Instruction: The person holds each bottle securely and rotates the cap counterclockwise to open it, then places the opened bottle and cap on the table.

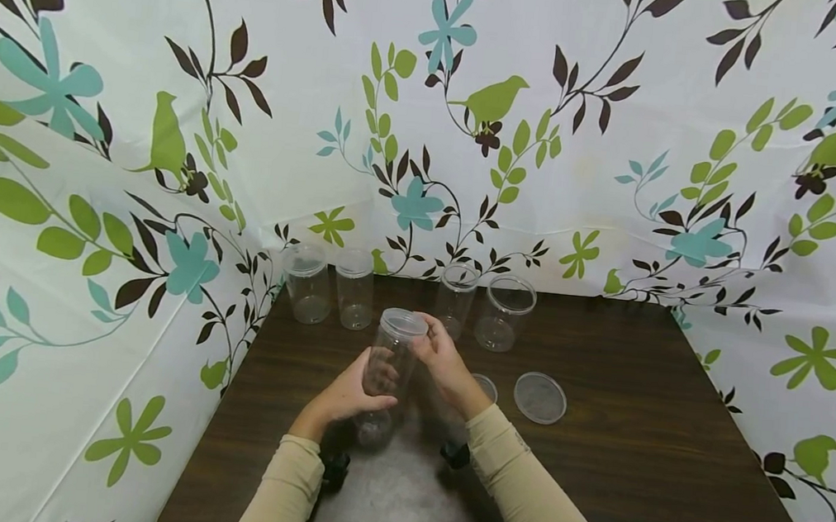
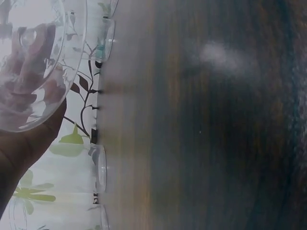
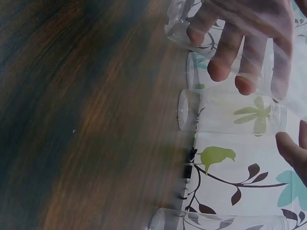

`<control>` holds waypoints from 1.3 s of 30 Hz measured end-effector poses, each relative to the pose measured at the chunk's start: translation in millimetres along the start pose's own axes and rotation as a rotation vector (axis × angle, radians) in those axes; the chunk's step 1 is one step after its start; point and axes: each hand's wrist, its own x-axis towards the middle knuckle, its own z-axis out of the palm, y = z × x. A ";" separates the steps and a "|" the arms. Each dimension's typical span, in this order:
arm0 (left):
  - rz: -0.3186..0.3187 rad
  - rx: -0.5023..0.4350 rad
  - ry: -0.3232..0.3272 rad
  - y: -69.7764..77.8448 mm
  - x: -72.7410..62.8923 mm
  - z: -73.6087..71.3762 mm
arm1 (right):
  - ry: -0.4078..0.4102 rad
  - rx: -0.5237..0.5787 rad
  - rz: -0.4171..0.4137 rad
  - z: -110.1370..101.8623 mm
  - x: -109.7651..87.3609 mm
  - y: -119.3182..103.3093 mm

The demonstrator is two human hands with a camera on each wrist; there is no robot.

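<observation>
A tall clear plastic jar [image 1: 388,370] is held up over the table, nearly upright, with a translucent lid [image 1: 403,323] on its mouth. My left hand [image 1: 349,389] grips the jar around its lower body. Through the clear wall, the right wrist view shows left-hand fingers [image 3: 245,52] spread along the jar. My right hand [image 1: 446,365] holds the lid's right edge between thumb and fingers. In the left wrist view, the jar's round base [image 2: 62,96] fills the upper left corner.
At the back left stand two lidded clear jars, a wider one [image 1: 308,293] and a narrower one [image 1: 355,297]. Two jars with uncovered mouths, one slim [image 1: 454,297] and one wide [image 1: 500,322], stand right of them. A loose lid [image 1: 540,398] lies right on the dark wooden table [image 1: 640,446]; another [image 1: 486,387] is partly hidden by my right wrist.
</observation>
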 end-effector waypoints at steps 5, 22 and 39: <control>0.000 0.010 -0.032 2.1 0.2 2.0 | -0.031 -0.032 -0.024 2.3 1.7 -2.1; 0.025 0.013 -0.011 4.0 -1.0 -1.9 | -0.020 0.065 0.003 4.1 3.6 -0.7; 0.029 -0.007 -0.058 1.1 -0.6 3.2 | -0.036 0.001 -0.021 2.1 3.4 1.5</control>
